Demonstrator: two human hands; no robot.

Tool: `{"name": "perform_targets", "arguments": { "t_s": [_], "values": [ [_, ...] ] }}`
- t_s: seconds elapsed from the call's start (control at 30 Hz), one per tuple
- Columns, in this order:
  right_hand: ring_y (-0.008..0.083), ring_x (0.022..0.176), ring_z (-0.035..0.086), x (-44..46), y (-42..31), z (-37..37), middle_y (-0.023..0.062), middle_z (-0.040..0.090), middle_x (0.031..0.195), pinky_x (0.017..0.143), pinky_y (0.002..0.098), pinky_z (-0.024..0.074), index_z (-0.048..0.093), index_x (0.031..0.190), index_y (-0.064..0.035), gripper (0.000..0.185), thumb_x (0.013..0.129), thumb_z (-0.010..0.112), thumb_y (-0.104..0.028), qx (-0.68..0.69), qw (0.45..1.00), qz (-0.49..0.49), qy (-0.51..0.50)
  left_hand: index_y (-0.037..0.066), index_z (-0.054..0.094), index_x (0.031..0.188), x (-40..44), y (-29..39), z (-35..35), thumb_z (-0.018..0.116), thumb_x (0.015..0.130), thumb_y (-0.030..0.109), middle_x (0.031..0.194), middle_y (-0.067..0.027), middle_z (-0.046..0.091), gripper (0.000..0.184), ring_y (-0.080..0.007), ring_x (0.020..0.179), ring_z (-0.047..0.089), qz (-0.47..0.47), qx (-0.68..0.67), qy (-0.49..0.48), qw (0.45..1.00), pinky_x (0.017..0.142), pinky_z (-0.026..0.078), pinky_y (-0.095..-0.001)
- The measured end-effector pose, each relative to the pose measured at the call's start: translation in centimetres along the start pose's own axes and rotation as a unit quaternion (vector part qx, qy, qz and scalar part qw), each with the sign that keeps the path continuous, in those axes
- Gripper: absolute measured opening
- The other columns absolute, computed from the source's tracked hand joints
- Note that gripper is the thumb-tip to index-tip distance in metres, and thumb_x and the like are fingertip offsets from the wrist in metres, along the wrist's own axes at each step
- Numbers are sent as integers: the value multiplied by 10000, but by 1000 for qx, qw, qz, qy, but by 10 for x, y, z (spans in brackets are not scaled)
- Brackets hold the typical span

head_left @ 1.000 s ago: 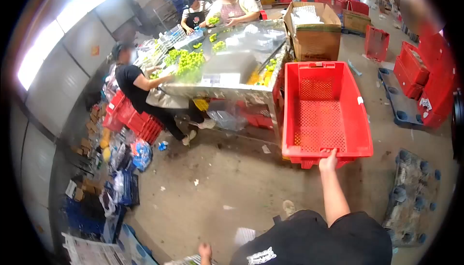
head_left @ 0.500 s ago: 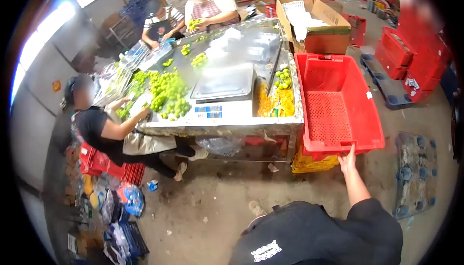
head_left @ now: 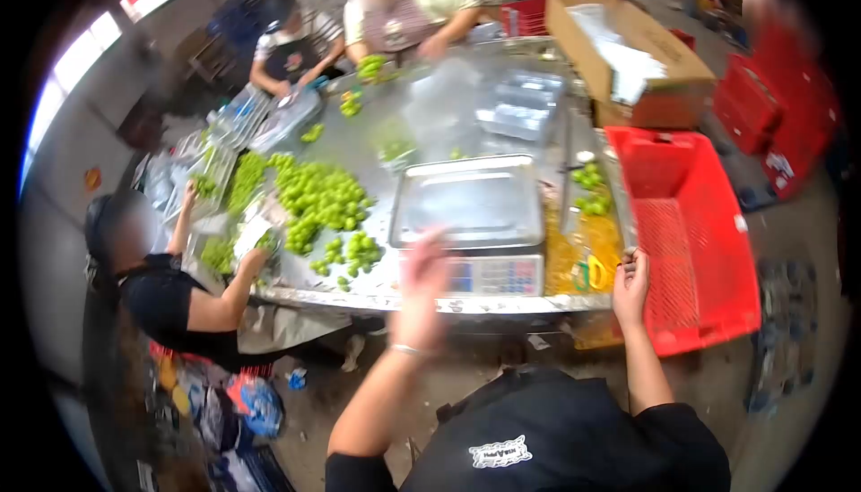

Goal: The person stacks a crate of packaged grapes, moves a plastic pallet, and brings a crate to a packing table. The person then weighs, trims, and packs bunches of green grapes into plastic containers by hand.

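Observation:
My left hand (head_left: 425, 290), smeared by motion, is over the front of the scale (head_left: 466, 209), which has a metal tray and a display; its fingers are too blurred to read. Fingers curled, my right hand (head_left: 631, 284) is at the table's right front corner, beside the red crate (head_left: 691, 250); what it holds, if anything, is hidden. Green grapes (head_left: 318, 196) lie heaped left of the scale. Scissors with yellow and green handles (head_left: 592, 272) rest on orange material (head_left: 560, 259) near my right hand.
A co-worker in black (head_left: 179, 299) handles grapes at the left. Two more people (head_left: 408, 17) (head_left: 291, 52) stand across the metal table (head_left: 359, 138). An open cardboard box (head_left: 668, 102) is behind the red crate. Clear plastic containers (head_left: 525, 102) lie at the back right.
My right hand has let go of the red crate's rim and moved to the table corner. My left hand has come into view over the scale. The table is now nearer in view.

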State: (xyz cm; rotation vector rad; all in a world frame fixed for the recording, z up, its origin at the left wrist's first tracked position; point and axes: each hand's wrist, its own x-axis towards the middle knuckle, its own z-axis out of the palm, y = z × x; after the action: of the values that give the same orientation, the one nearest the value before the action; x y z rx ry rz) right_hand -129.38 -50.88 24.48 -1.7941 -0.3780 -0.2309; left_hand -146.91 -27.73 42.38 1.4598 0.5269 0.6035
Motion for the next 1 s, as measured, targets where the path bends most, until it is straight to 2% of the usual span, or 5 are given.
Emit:
{"name": "perform_targets", "arguments": {
  "t_s": [0.2, 0.5, 0.67, 0.8, 1.0],
  "values": [
    [188, 799, 507, 35, -30, 126, 116, 466, 1017, 686, 273, 412, 440, 1049, 11, 305, 749, 494, 19, -38, 993, -23, -106, 35, 351, 1214, -41, 75, 138, 479, 768, 32, 1312, -135, 273, 464, -258, 1261, 225, 114, -447, -226, 858, 1017, 197, -368],
    [293, 1054, 421, 71, -10, 132, 151, 446, 1073, 886, 351, 339, 468, 1029, 14, 334, 696, 495, 31, -152, 985, -41, -74, -31, 426, 1142, 80, 42, 81, 537, 788, 152, 1161, -158, 405, 414, -246, 1130, 354, 176, -236, -581, 759, 931, 292, -336],
    [210, 952, 490, 83, 25, 98, 119, 473, 1039, 794, 294, 396, 473, 1031, 16, 284, 749, 456, 50, -113, 986, 120, 32, 4, 440, 978, 319, -95, -42, 537, 744, 110, 911, -109, 426, 275, -211, 855, 402, 122, 206, -151, 959, 731, 349, -320],
    [171, 833, 534, 117, 32, 112, 90, 518, 933, 722, 258, 421, 499, 978, 4, 221, 770, 445, 60, -107, 987, 120, -10, 32, 452, 846, 475, -218, -167, 538, 709, 77, 712, -69, 443, 168, -183, 635, 441, -6, 478, 176, 860, 571, 394, -307],
    [176, 922, 552, 193, -9, 248, 82, 559, 951, 803, 281, 442, 495, 971, -6, 177, 794, 506, -12, 133, 922, 184, -313, 70, 422, 681, 484, -269, -199, 495, 685, -11, 612, -45, 460, 110, -167, 491, 462, -203, -53, 119, 971, 453, 440, -335]
  ]
}}
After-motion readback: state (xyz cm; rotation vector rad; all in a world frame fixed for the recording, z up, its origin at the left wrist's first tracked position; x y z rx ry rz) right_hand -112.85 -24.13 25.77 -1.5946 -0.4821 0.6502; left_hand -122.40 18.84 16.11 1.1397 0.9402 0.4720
